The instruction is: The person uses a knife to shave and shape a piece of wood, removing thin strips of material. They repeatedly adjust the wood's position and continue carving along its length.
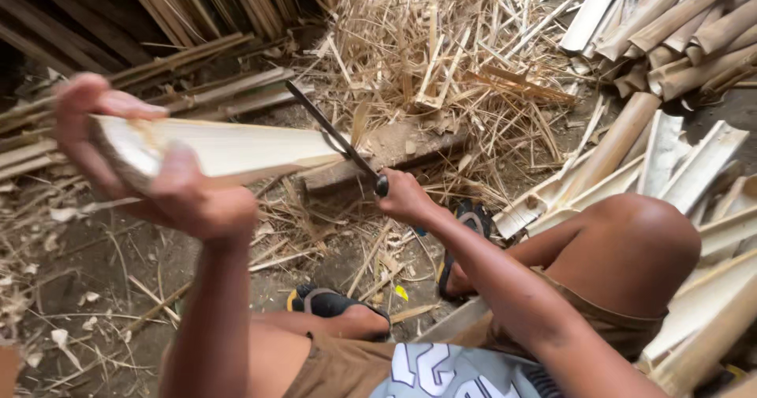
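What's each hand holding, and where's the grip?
Left hand grips the near end of a split bamboo slat. Right hand grips the handle of a long knife, blade at the slat's far end.

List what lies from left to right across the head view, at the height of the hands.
Left hand gripping the split bamboo piece → dark knife blade → right hand → pale bamboo slats at the right.

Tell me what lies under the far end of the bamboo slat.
Under the slat's far end sits a worn wooden block on the dirt, ringed by bamboo shavings. The knife blade meets the slat there. The slat covers the block's left part, so how far it reaches is hidden.
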